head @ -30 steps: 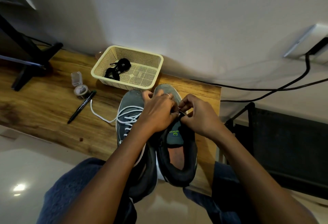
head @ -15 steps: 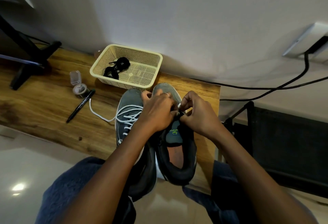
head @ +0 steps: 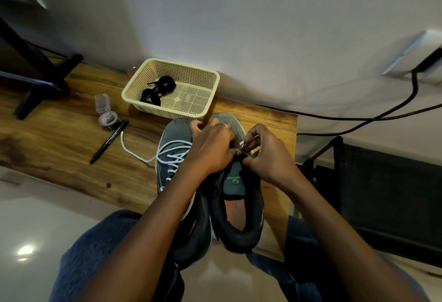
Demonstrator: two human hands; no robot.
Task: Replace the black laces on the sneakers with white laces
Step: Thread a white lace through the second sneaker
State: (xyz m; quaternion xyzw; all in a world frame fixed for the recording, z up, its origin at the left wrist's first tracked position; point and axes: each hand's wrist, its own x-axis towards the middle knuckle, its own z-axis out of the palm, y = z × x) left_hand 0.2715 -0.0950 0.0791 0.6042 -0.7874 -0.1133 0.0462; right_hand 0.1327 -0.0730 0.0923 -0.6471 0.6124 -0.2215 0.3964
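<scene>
Two sneakers lie side by side on the table (head: 59, 139), toes toward the basket (head: 205, 110) and heels overhanging the table's near edge. The left sneaker (head: 174, 134) carries a white lace (head: 172, 156) through its eyelets; one loose end trails off toward the pen (head: 108, 141). The right sneaker (head: 236, 206) has its tongue exposed, with a green logo on it, and its opening is plainly visible.

Both forearms reach forward from the lower edge of the view and meet over the upper part of the right sneaker. The left hand (head: 210, 148) lies knuckles-up across the gap between the two sneakers, wrist roughly level, fingers curled down and inward; a ring shows on one finger. Its fingertips are hidden below the hand, so what they hold cannot be confirmed, though they close at the lacing area. The right hand (head: 267, 156) is angled in from the right, back of the hand upward, thumb and forefinger brought together in a pinch on a thin white strand (head: 242, 145) at the top of the tongue. The remaining fingers are folded loosely. The two hands touch or nearly touch at the fingertips.

Inside the basket, toward its left side, sit the black laces (head: 156, 91), bundled. Left of the basket stand a small clear box (head: 102, 103) and a tape roll (head: 108, 119), with the pen just beside the roll. A black stand (head: 40, 72) sits farther left of the basket. Black cables (head: 358, 117) run along the wall to its right.
</scene>
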